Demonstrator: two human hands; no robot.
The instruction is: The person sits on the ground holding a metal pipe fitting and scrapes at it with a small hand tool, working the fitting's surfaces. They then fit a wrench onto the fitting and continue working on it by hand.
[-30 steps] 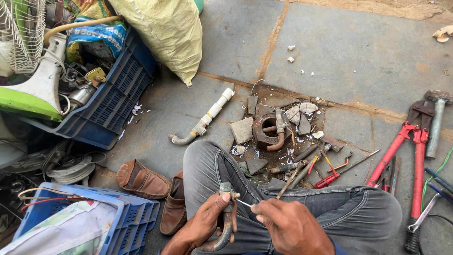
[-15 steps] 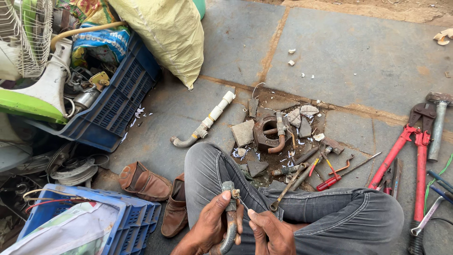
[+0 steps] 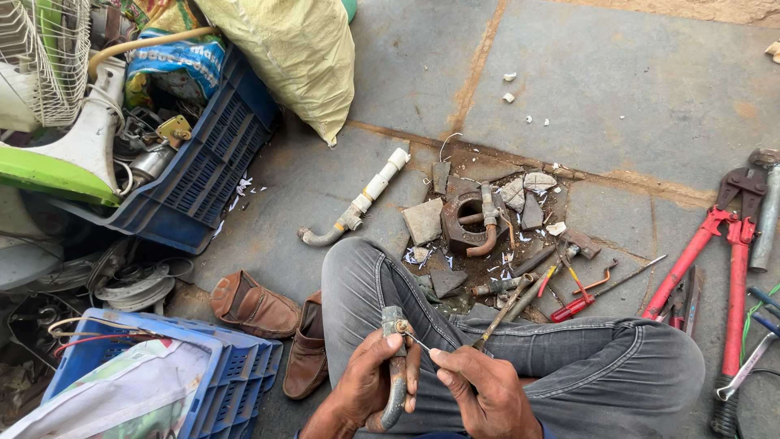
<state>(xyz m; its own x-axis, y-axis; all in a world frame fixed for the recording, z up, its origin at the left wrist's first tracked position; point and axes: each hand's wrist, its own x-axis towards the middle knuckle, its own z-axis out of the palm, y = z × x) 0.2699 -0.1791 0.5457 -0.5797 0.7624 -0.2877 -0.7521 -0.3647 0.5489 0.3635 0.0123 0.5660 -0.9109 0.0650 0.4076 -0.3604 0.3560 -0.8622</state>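
I sit cross-legged on a stone floor in grey jeans. My left hand is closed around a curved, rusty metal pipe fitting held upright over my lap. My right hand pinches a thin metal pin whose tip touches the top of the fitting. The two hands are close together, nearly touching.
A round metal block with broken stone pieces lies ahead of my knee, with screwdrivers and rods. Red bolt cutters lie at right. A white pipe piece, brown shoes, blue crates of scrap and a yellow sack are at left.
My right hand has moved left toward the fitting, bringing the pin's tip against its top. The left hand has kept its hold.
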